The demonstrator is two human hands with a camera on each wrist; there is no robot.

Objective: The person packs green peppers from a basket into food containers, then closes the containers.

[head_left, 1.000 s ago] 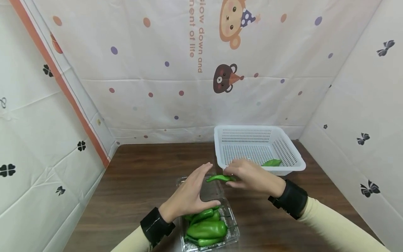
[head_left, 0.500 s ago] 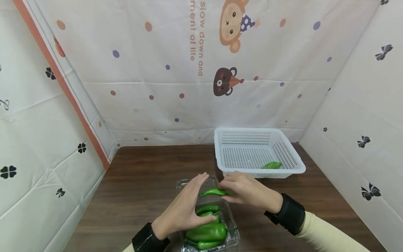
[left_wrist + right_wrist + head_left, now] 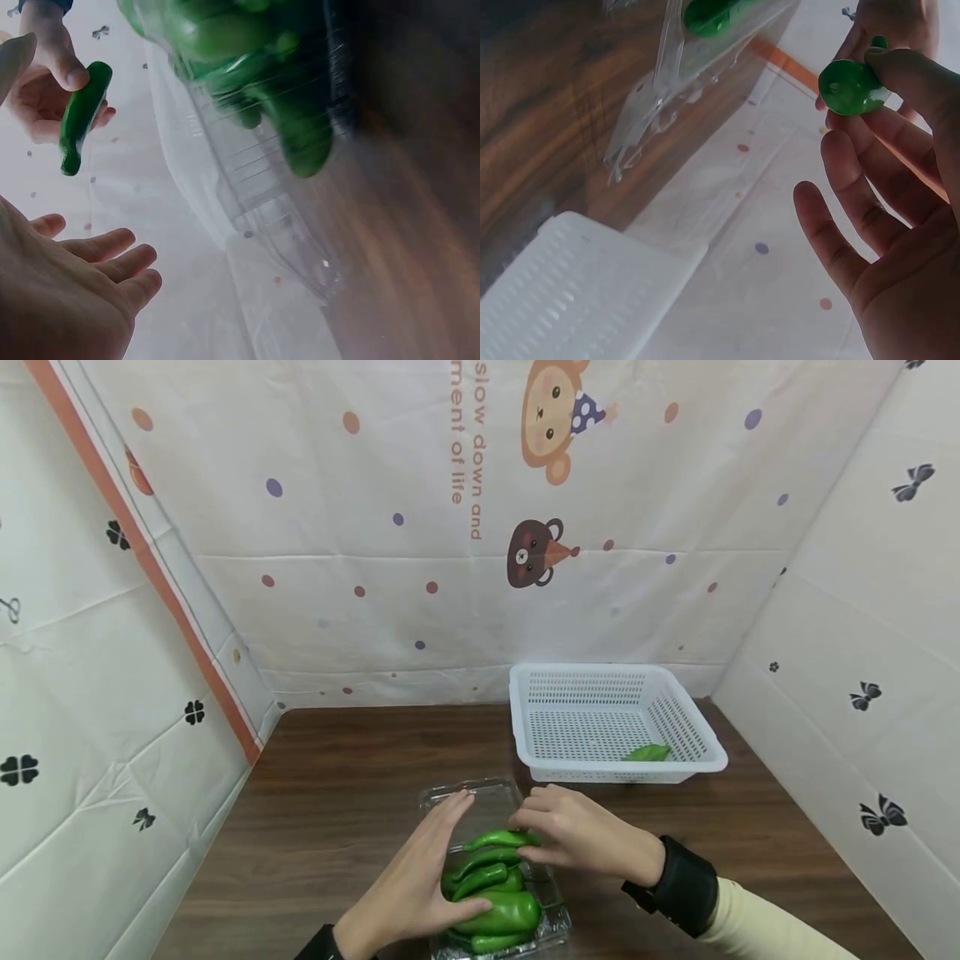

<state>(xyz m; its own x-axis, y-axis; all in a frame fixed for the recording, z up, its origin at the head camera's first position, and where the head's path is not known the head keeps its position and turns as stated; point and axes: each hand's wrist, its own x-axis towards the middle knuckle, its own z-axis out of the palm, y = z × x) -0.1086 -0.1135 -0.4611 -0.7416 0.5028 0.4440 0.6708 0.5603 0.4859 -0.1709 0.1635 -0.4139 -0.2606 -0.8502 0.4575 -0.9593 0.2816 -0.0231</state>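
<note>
My right hand [image 3: 581, 837] pinches a slender green chili pepper [image 3: 495, 838] at one end, between thumb and fingers, over the far part of a clear plastic box [image 3: 557, 917]. In the right wrist view the chili pepper [image 3: 847, 88] shows nearly end-on. Spread fingers and a raised thumb mark my left hand [image 3: 405, 889], which holds nothing at the box's left side, its thumb over the peppers. Inside the box lie several green peppers, a large glossy one [image 3: 506, 912] among them, with thinner ones beside it.
A white perforated basket [image 3: 600, 768] stands at the back right, with a green pepper [image 3: 648, 752] in it. The box's clear lid [image 3: 480, 793] lies folded back toward the wall. Patterned white sheets [image 3: 337, 627] enclose the brown wooden table [image 3: 337, 777].
My right hand has come down and toward me with the chili pepper, from near the basket to over the box. My left hand has drawn back down and left, uncovering more peppers.
</note>
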